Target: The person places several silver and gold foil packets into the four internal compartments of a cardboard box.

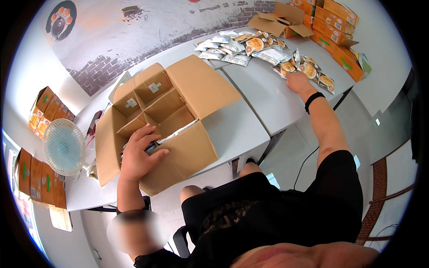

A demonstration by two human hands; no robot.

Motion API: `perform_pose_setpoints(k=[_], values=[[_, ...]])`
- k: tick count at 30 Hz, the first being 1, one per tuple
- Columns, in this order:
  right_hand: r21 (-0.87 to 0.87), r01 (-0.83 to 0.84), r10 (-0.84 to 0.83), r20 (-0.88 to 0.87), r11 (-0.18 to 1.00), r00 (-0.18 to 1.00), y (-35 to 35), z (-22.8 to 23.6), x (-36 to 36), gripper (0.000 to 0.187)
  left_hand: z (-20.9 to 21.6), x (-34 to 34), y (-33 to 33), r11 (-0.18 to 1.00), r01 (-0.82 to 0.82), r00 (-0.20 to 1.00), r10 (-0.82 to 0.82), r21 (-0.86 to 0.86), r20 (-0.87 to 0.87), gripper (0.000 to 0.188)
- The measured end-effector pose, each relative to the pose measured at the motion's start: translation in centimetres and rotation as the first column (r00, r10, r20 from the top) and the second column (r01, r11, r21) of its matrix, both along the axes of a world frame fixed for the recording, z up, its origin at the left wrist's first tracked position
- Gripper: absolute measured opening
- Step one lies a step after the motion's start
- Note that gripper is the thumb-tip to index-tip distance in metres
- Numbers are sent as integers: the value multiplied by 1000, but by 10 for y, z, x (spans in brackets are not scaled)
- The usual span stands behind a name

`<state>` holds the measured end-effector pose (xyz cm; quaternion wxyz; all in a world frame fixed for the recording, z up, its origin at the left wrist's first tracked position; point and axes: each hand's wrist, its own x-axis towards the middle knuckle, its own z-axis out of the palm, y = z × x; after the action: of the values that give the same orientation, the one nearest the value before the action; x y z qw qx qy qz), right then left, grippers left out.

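Observation:
A brown cardboard box point(178, 100) with its flaps spread stands on the table, split by cardboard dividers point(154, 103) into compartments. My left hand point(139, 154) lies over its near compartment, fingers apart and thumb out on the near flap. Beneath that hand a dark packet shows in part, and a silvery pouch edge point(178, 131) sticks up beside the flap. With the arm stretched out, my right hand point(298, 82) is at the near side of several printed food pouches point(309, 69). Its fingers are curled in on the edge of one pouch; the fingertips are partly hidden.
More pouches, many silver side up point(225, 47), are heaped at the back. Behind them stand an open carton point(286, 22) and stacked orange boxes point(333, 22). A round fan point(65, 146) and more orange boxes point(42, 176) stand at left. The grey table point(241, 123) has a seam.

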<state>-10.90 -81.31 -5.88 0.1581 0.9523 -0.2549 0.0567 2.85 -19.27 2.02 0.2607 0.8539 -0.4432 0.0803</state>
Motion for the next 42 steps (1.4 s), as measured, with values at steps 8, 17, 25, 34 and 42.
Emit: perform_pose_setpoints(k=[8,17,25,34,42], values=[[52,-152,154,-56,987,986,56,1,-55,24,-2,-3,0,999,-44,998,42,25,51,47],[217,-340,208,470,915,858,105,-12,-77,28,-5,-4,1,998,-57,995,54,35,85,46],[50,-719,600,512,693,615,162,-11,-64,31,-3,-8,2,996,-78,994,75,35,80,46],[323,-818,704,417,477,575,231,-13,-70,48,0,-15,-1,996,-86,990,81,38,118,46],[436,-814,645,505,382,573,247,8,-35,39,-2,-11,0,994,-93,989,86,51,122,47]])
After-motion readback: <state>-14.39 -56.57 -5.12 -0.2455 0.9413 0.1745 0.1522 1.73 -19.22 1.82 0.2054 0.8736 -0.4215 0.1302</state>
